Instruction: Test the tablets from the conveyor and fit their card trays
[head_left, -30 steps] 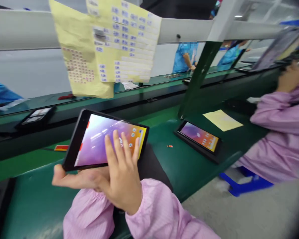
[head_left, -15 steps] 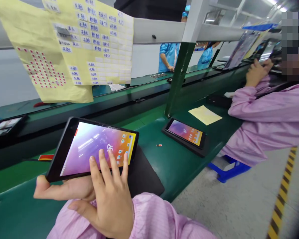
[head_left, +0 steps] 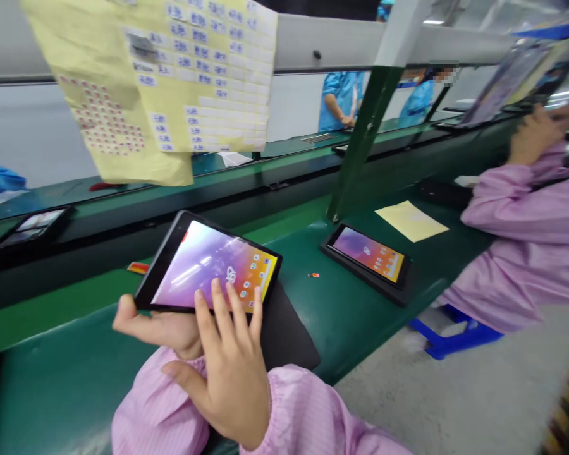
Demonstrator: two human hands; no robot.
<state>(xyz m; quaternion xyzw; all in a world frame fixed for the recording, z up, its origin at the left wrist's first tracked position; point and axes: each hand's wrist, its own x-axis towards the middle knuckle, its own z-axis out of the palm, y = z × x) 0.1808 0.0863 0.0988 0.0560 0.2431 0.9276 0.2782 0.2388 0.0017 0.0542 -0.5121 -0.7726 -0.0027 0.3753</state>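
A lit tablet [head_left: 208, 259] with a purple-orange screen and app icons rests tilted on my left hand [head_left: 164, 328], whose thumb shows at the lower left corner while its other fingers are hidden beneath. Spread over the lower part of the screen are the fingers of my right hand [head_left: 237, 366], palm down, holding nothing. Whether the fingertips touch the glass is hard to tell. Partly under the tablet, a dark flat pad [head_left: 289, 335] lies on the green bench [head_left: 57, 385]. To the right, a second lit tablet [head_left: 367, 253] lies on a dark case.
A small red-and-white piece [head_left: 314, 275] and a yellow sheet [head_left: 411, 220] lie on the bench. A green post [head_left: 365, 139] rises behind. Yellow label sheets [head_left: 218, 88] hang above. At right, a person in a pink sleeve [head_left: 526, 196] sits close; blue-clad people stand beyond.
The view has shifted, so most things appear further right. A blue sleeve now shows at the left edge. My hands keep nearly the same pose on the tablet.
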